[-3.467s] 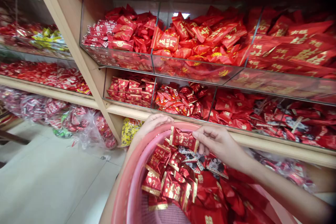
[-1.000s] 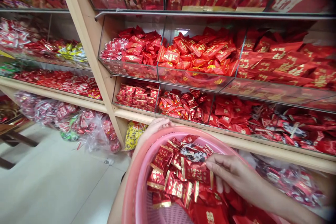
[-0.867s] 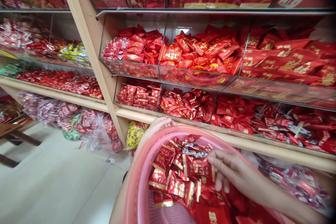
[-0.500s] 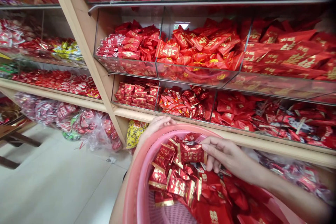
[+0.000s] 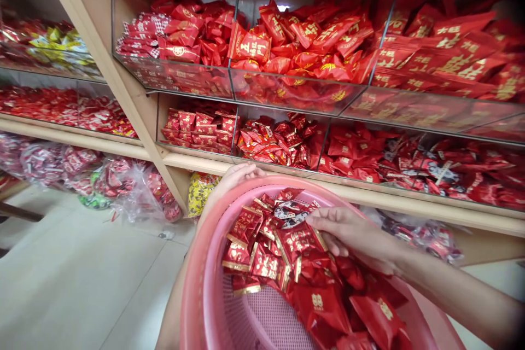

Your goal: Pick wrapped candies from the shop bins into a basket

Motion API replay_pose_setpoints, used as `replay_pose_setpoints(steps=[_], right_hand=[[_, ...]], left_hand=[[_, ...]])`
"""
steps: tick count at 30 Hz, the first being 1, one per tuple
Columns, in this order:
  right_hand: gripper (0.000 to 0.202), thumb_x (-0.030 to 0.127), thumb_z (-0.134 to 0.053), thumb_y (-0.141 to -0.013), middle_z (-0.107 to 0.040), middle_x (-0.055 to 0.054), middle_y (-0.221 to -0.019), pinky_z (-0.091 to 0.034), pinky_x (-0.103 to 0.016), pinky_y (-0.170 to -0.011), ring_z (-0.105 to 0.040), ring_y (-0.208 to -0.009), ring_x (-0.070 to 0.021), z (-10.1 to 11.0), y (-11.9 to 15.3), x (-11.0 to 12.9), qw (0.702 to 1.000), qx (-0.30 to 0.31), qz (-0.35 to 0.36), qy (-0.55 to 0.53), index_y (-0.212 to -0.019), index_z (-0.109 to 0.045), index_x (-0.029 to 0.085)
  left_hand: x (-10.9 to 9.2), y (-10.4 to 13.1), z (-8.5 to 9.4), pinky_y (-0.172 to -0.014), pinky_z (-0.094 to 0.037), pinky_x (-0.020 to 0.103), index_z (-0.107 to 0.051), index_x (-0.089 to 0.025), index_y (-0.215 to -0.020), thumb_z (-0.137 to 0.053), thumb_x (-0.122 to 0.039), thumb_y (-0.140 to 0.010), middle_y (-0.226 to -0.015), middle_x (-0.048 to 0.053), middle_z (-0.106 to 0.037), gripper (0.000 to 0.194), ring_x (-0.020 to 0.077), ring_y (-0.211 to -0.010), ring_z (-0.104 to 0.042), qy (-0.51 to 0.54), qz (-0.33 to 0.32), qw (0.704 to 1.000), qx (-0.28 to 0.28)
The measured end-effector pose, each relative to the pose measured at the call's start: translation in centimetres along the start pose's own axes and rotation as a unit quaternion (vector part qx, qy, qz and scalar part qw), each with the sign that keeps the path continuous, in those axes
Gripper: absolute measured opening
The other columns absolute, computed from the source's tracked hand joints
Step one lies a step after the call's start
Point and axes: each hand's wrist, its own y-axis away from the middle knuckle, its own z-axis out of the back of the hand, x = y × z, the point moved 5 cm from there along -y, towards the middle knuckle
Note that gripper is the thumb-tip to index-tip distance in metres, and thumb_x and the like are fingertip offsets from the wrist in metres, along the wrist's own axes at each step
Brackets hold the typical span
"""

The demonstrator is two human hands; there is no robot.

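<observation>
A pink plastic basket (image 5: 211, 262), nested in a salmon-coloured one, is tilted in front of me with several wrapped candies inside. My left hand (image 5: 243, 173) is curled at the far left rim, its forearm running along the basket's outside. Inside the basket, my right hand (image 5: 342, 232) has thumb and fingers closed at the edge of a red candy packet with black-and-white print (image 5: 292, 212). Just beneath those fingers lies a shiny red candy with gold edges (image 5: 298, 240). Larger matte red packets (image 5: 322, 309) fill the near right side.
Wooden shelves with clear-fronted bins (image 5: 303, 85) of red candy packets stand ahead. A slanted wooden post (image 5: 106, 74) divides them from bins on the left. Bagged candies (image 5: 135, 188) and a yellow bag (image 5: 202, 194) sit beneath, by the tiled floor (image 5: 94, 262).
My view has tipped lower, so the shelves sit higher in it. The right hand has moved from the gold-edged candy to the black-and-white printed packet, which now shows more.
</observation>
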Motion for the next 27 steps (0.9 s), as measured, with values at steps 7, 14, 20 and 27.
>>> replay_pose_setpoints(steps=[7, 14, 20, 27], right_hand=[[0.028, 0.037, -0.071, -0.072, -0.048, 0.008, -0.039, -0.024, -0.013, -0.034, -0.039, -0.034, -0.0035, -1.1, 0.8, -2.2, 0.993, -0.009, -0.105, -0.052, -0.066, -0.052, 0.017], [0.017, 0.019, -0.063, -0.080, -0.052, 0.005, -0.046, -0.029, -0.011, -0.033, -0.048, -0.037, -0.0037, -2.1, -0.2, -2.4, 0.986, -0.031, -0.114, -0.119, -0.067, -0.052, 0.015], [0.011, 0.012, -0.054, -0.084, -0.058, 0.002, -0.050, -0.040, -0.013, -0.042, -0.058, -0.045, -0.0081, -3.1, 0.2, -3.0, 0.982, -0.017, -0.127, -0.136, -0.094, -0.052, 0.014], [0.009, 0.012, -0.048, -0.088, -0.060, 0.001, -0.056, -0.049, -0.018, -0.055, -0.063, -0.054, -0.0094, -4.0, 0.5, -3.4, 0.980, 0.000, -0.105, -0.166, -0.096, -0.047, 0.015]], left_hand=[[0.2, -0.1, -0.2, -0.069, -0.046, 0.024, -0.069, -0.012, -0.074, -0.066, -0.039, -0.075, -0.081, 0.007, -0.071, 0.027, 0.0136, -0.069, -0.063, 0.033, -0.001, 0.999, 0.016], [-0.3, 0.4, -0.2, -0.071, -0.047, 0.026, -0.070, -0.012, -0.072, -0.067, -0.039, -0.073, -0.079, 0.007, -0.072, 0.027, 0.0148, -0.069, -0.064, 0.027, 0.005, 1.000, -0.014], [-0.9, 1.3, -1.0, -0.071, -0.049, 0.027, -0.070, -0.012, -0.079, -0.067, -0.037, -0.073, -0.081, 0.007, -0.072, 0.026, 0.0160, -0.069, -0.065, 0.041, 0.013, 0.999, -0.017], [-0.6, 0.7, -0.5, -0.073, -0.049, 0.025, -0.069, -0.012, -0.074, -0.066, -0.037, -0.074, -0.078, 0.006, -0.071, 0.025, 0.0153, -0.070, -0.065, 0.027, 0.003, 1.000, -0.014]])
